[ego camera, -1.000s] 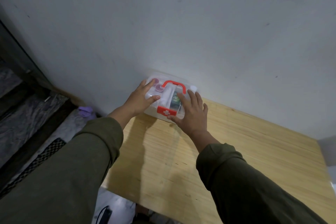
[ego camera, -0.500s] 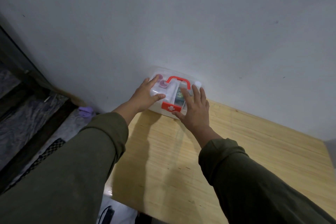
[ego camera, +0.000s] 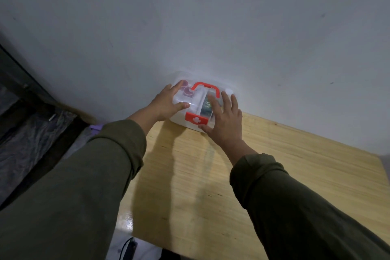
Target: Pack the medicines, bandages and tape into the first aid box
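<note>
Hands press on both ends of the clear plastic first aid box with a red handle and red cross latch [ego camera: 197, 120], which sits on the pale wooden table [ego camera: 274, 171] at its far left corner, pushed up to the grey wall [ego camera: 190, 17]. The left hand [ego camera: 166, 102] lies over the box's left end with its fingers [ego camera: 176, 87] spread flat across the lid and the thumb along the front edge, not curled around anything. The right hand [ego camera: 224, 119] lies over the right end, fingers spread and flat on the lid near the red handle [ego camera: 205, 87], thumb tip touching the front wall just right of the red latch; it grips nothing either. The lid is down and the handle lies folded flat on top. Through the clear lid, purple round shapes [ego camera: 186, 91] show in the left part, a white cylinder-like item [ego camera: 199, 99] lies along the middle, and a dark packet with green print [ego camera: 206, 106] sits right of it; exactly what these are cannot be told. Both arms wear olive-green sleeves [ego camera: 295, 207]. A small lilac object [ego camera: 96, 127] lies on the floor beyond the table's left edge.
</note>
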A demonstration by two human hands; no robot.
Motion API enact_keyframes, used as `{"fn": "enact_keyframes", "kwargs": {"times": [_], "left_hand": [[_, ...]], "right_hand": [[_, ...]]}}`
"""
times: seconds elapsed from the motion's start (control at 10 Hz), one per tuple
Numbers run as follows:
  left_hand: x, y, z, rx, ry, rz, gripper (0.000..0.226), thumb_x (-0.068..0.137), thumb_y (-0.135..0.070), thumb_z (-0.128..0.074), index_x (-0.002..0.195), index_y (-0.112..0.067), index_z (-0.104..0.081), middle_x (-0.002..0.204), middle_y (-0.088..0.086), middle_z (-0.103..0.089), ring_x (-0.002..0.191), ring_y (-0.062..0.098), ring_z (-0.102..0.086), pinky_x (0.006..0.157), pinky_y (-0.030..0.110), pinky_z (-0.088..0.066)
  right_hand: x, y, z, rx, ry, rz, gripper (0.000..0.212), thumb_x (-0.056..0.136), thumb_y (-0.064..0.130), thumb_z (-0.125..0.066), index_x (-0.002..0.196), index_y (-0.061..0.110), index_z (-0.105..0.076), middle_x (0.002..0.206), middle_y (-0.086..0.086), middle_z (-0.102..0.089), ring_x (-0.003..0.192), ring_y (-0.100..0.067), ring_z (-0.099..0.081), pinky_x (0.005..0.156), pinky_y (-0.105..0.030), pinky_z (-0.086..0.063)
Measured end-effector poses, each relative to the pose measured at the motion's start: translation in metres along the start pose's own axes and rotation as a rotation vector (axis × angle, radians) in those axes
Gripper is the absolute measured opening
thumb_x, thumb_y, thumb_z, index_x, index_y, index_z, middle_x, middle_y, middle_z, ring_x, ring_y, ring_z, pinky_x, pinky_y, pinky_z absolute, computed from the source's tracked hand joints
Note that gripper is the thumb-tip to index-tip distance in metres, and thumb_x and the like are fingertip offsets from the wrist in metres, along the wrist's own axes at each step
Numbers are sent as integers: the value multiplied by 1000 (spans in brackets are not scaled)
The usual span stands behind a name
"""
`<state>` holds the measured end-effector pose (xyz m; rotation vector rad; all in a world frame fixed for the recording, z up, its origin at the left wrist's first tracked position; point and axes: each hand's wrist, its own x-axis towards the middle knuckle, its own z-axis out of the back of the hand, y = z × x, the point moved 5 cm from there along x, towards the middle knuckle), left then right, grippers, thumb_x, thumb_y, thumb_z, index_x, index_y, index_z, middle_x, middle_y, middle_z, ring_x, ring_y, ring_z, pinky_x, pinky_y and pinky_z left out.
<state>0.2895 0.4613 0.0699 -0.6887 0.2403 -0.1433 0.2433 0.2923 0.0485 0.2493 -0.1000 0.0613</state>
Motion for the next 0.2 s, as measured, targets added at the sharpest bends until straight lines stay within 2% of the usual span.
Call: {"fn": "enact_keyframes", "kwargs": {"times": [0.1,0.2], "left_hand": [[2,1,1,30,11,20,71,88,-39,-59,146,-33,-18,156,8,-21,139,34,-28,106,44,-36],[3,-3,3,25,-74,-26,73,83,-45,-63,144,-34,-25,158,4,-13,144,30,-17,111,46,-29]], "right_hand": [[2,-1,0,13,35,12,94,74,63,-62,147,33,-11,159,-7,-5,146,-32,3,114,-60,-16],[1,-5,6,56,47,29,94,72,66,-61,146,35,-12,159,-5,-5,146,-30,2,115,-59,-14]]}}
